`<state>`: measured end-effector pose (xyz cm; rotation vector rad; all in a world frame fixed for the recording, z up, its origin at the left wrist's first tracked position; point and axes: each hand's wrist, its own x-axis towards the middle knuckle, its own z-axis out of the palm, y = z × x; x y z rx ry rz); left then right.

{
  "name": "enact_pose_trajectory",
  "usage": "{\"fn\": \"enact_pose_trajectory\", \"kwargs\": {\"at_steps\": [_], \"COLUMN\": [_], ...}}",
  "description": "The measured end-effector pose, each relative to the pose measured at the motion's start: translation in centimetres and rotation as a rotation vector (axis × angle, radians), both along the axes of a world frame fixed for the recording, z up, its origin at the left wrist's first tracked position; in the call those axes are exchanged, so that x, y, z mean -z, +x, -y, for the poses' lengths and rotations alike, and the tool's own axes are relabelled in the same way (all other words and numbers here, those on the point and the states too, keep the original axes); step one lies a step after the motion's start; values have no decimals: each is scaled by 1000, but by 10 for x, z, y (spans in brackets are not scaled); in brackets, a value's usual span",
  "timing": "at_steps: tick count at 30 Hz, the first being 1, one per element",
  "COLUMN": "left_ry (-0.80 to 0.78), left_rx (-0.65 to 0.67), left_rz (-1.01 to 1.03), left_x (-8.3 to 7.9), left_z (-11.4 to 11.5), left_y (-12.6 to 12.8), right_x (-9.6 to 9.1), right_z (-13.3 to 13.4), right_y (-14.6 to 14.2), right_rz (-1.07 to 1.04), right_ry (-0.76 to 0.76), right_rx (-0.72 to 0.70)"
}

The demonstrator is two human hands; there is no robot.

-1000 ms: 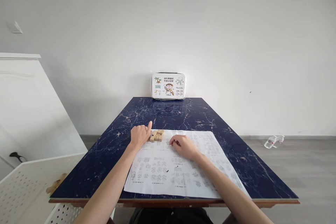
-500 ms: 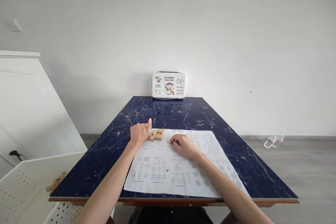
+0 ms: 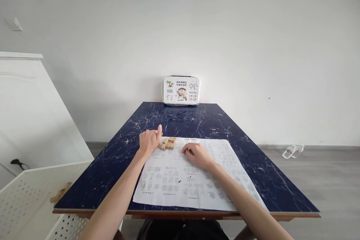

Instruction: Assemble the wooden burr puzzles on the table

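One dark blue tabletop [image 3: 270, 183] with pale veins fills the middle, and a white basket [image 3: 25, 198] with holes stands beside its left edge. A printed paper sheet [image 3: 180, 176] lies across the near half, and a white case [image 3: 181, 90] with cartoon pictures stands at the far edge by the wall. The left hand [image 3: 149, 142] has its thumb raised, its grip hidden; the right hand [image 3: 197, 154] is curled above the sheet, and whether its fingertips meet cannot be told. The small wooden blocks [image 3: 168, 143] sit grouped on the sheet's far left part, between the hands, nearer the left.
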<state>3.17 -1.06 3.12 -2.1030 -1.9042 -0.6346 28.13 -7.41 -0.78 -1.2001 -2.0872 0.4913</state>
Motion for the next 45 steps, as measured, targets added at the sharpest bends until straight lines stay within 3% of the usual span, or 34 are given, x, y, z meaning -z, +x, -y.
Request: {"fn": "enact_pose_trajectory", "kwargs": {"at_steps": [27, 45], "left_ry": [-62, -43], "left_rx": [14, -61], "left_rz": [-108, -34], "left_x": [13, 5], "left_z": [-1, 0], "left_y": [9, 1], "right_x": [0, -1], "right_z": [0, 1], "right_y": [0, 0], "right_rz": [14, 17], "right_ry": [-1, -3], "right_rx": [3, 7]}}
